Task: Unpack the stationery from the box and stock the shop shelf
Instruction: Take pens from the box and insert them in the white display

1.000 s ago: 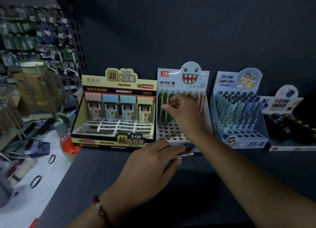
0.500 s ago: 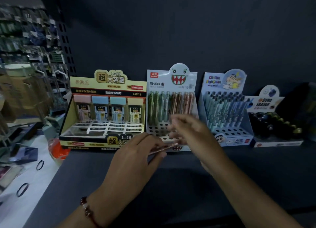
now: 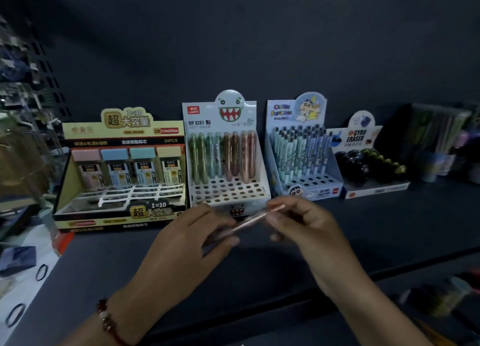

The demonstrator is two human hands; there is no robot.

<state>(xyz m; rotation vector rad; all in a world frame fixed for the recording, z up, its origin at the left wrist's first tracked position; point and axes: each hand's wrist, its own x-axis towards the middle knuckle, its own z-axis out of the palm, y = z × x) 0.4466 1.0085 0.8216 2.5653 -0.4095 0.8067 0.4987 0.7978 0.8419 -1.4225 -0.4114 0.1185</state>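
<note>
Pink pencil (image 3: 249, 222) is sitting across both my hands, just in front of the monster-face display box (image 3: 228, 164), above the dark shelf (image 3: 363, 228). I'm gripping its lower end with my left hand (image 3: 187, 244), fingers curled round the barrel; my right hand (image 3: 304, 226) is pinching the upper end, tip pointing up-right. Pencil is blurred, so I can't tell finer detail.

Monster-face box is holding pencils upright in its back rows only: green ones left, teal middle, pink and brown right. Front rows of holes are standing open.

Lead refill box (image 3: 122, 169) to the left is showing four cases along the back: pink, blue, teal, yellow caps. White divider grid in front of them is lying bare.

Cartoon pen box (image 3: 304, 151) to the right is holding many light-blue pens with dark caps, with a few open holes at the front. Gyro eraser tray (image 3: 374, 169) beyond it is carrying dark round erasers in rows.

I'm wearing a bead bracelet (image 3: 106, 319) on my left wrist.
</note>
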